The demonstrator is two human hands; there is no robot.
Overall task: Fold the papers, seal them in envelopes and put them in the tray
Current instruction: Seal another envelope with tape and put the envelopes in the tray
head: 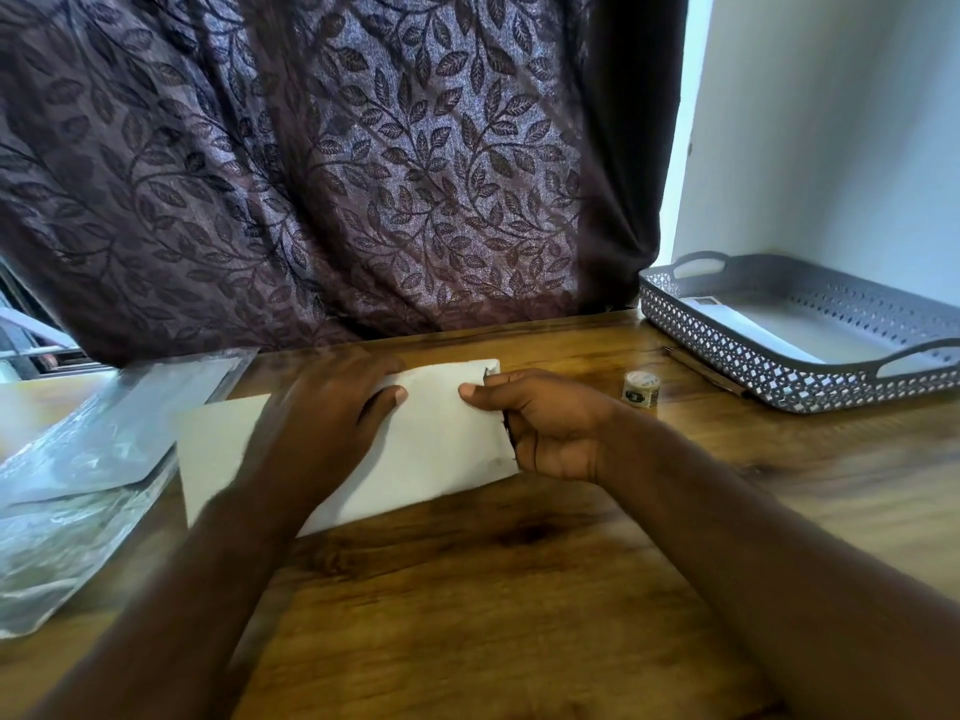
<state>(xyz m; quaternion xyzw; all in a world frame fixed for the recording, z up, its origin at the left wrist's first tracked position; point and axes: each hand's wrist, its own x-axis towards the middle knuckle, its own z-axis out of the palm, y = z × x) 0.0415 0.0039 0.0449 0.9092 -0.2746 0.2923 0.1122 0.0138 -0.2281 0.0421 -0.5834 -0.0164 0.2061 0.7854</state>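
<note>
Left hand [332, 407] is blurry, lying flat on the envelope [441, 449] and covering its middle. Right hand [540, 423] pinches its right end, prob w/ thumb on top. Bare tabotop is not the word: bare tabletop [493, 589] up front.

Wooden table [519, 589] with white envelope [441, 439], grey tray [727, 350], small tape roll [640, 388], plastic packet [78, 459].

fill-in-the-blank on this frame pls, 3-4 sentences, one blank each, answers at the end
1. Both hands rest on a white ____ lying on the wooden table.
2. The grey tray with handles stands to the ____ of the right hand.
3. A small roll of tape stands between the right hand and the ____.
4. The left hand presses flat, while the right hand grips the paper's ____ end.

Missing words: envelope; right; tray; right
</note>
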